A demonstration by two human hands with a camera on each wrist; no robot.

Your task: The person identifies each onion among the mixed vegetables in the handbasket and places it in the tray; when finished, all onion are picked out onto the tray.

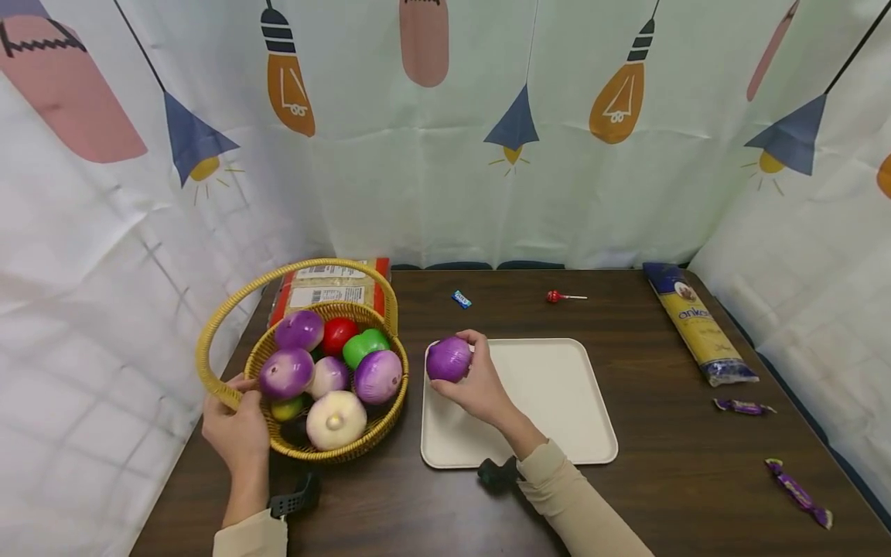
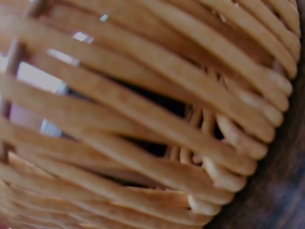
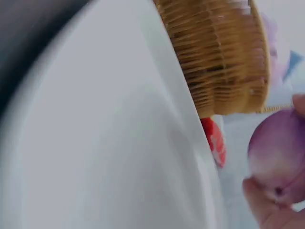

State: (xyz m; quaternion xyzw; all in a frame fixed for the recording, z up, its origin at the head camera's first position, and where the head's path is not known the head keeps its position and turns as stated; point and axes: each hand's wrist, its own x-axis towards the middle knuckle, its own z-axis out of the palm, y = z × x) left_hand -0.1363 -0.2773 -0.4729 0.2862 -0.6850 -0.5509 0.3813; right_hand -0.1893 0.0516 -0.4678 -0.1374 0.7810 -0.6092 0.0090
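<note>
My right hand (image 1: 480, 379) grips a purple onion (image 1: 448, 359) over the left edge of a white tray (image 1: 557, 402). The right wrist view shows the same onion (image 3: 279, 155) between fingertips, with the tray (image 3: 105, 143) below. A woven basket (image 1: 278, 445) to the left holds several purple onions, a white onion (image 1: 336, 419), a red fruit (image 1: 339, 333) and a green one (image 1: 365, 345). My left hand (image 1: 237, 425) holds the basket's handle at its lower left. The left wrist view is filled by the basket's weave (image 2: 157, 119).
A packet of grain (image 1: 330, 286) lies behind the basket. On the dark table are a blue candy (image 1: 461, 299), a red lollipop (image 1: 560, 296), a pasta bag (image 1: 699, 321) and two purple wrapped candies (image 1: 743, 406) at the right. Curtains close in the back and sides.
</note>
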